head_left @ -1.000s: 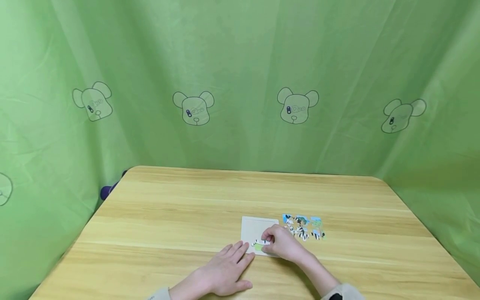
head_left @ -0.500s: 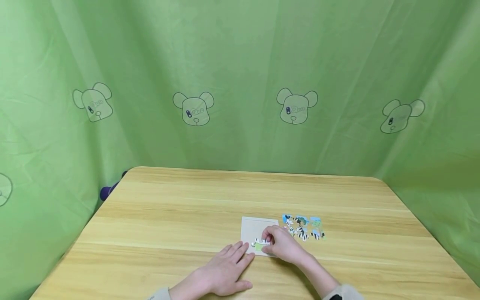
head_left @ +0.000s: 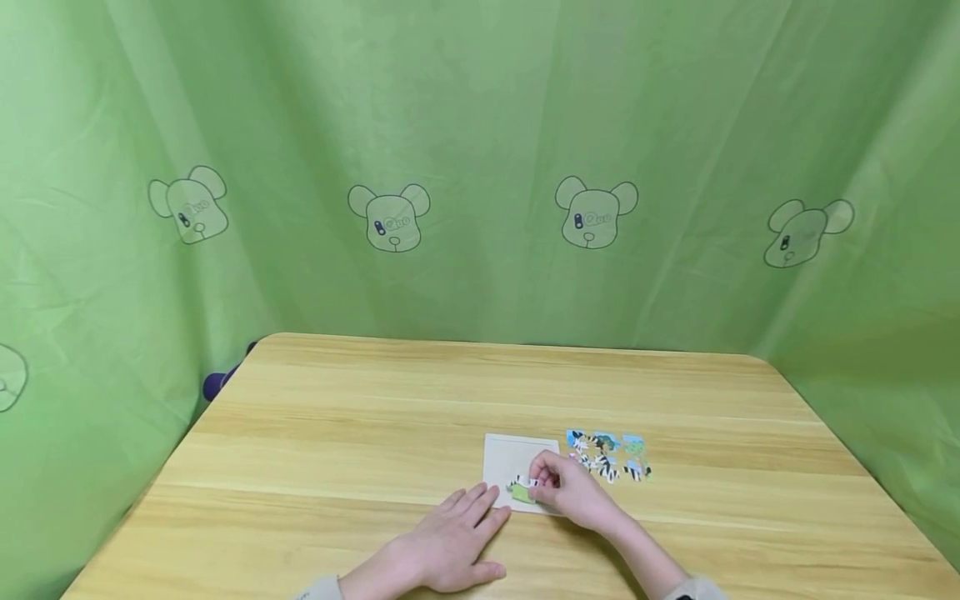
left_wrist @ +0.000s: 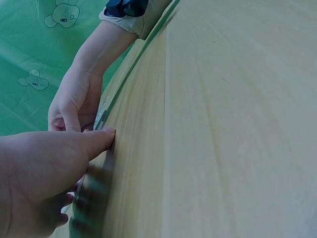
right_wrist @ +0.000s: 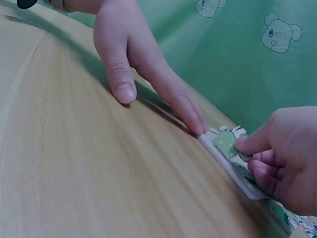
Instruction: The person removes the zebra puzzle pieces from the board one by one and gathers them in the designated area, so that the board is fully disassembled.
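A puzzle piece (head_left: 521, 493), green with black-and-white striped bits, is pinched between thumb and fingers of my right hand (head_left: 573, 493). It is tilted over the lower part of a pale puzzle tray (head_left: 510, 452). In the right wrist view the green piece (right_wrist: 226, 142) stands partly off the tray, its far side hidden by the thumb. My left hand (head_left: 453, 542) lies with its fingers straight, the fingertips at the tray's left edge. Several loose puzzle pieces (head_left: 606, 468) with zebra stripes, trees and blue sky lie just right of the tray.
The tray and pieces rest on a wood-grain table (head_left: 360, 417). A green curtain (head_left: 480, 275) with bear-head outlines surrounds the table's back and sides. Something purple (head_left: 213, 384) shows beyond the table's left edge.
My right hand has shifted slightly to the right with the puzzle piece, which has turned and tilted. The left hand stays in place on the tray's edge.
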`<state>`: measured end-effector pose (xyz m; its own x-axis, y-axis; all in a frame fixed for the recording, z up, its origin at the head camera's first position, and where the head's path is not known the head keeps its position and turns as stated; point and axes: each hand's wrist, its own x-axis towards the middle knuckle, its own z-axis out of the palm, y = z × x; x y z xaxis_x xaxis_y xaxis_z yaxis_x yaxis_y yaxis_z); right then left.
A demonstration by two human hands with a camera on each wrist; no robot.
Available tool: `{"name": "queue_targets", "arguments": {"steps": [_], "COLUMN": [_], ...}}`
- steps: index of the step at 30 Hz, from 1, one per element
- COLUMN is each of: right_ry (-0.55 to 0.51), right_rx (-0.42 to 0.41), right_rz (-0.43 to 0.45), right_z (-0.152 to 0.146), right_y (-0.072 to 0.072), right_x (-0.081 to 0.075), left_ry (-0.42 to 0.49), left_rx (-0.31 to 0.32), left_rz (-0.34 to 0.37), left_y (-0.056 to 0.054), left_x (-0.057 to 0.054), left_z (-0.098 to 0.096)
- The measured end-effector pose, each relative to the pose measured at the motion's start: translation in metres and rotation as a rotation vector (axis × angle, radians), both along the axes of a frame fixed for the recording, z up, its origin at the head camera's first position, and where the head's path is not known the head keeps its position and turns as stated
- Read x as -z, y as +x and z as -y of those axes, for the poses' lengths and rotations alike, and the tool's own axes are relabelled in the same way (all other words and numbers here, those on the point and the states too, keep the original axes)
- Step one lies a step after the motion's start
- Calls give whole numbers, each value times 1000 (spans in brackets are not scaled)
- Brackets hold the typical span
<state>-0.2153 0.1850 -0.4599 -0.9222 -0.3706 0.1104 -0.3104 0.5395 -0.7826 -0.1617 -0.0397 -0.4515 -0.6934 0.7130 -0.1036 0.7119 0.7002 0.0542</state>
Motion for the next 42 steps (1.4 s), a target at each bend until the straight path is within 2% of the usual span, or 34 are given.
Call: {"name": "queue_targets", "arguments": {"steps": [4,7,13,19,22,31,36,42], "right_ry": [-94,-139,-170,-198,-206,-209,-149,-76], "right_rx": [30,47,65,128,133,135,154,136], "right_rz": [86,119,124,186,207,233,234,233], "right_z": [-4,-10,-27,-48,-59,-86,-102,-115], "right_y": [0,1,0,2,3,8,10,11], "right_x": [-4,-10,-16,-16,-16,-17,-14,-11], "left_ry": [3,8,13,11,8,8,8,10], "left_rx": [1,4,11,9,9,7,7,6], "left_rz": [-1,-4,-20,-14,-13,4,11,16], "left_y": [-1,-1,-3,-2,-2,-2,-2,-1], "left_x": [1,1,0,-1,-1,-2,-2,-2], "left_z": [0,0,-1,-1,-1,-1,-1,-1]}}
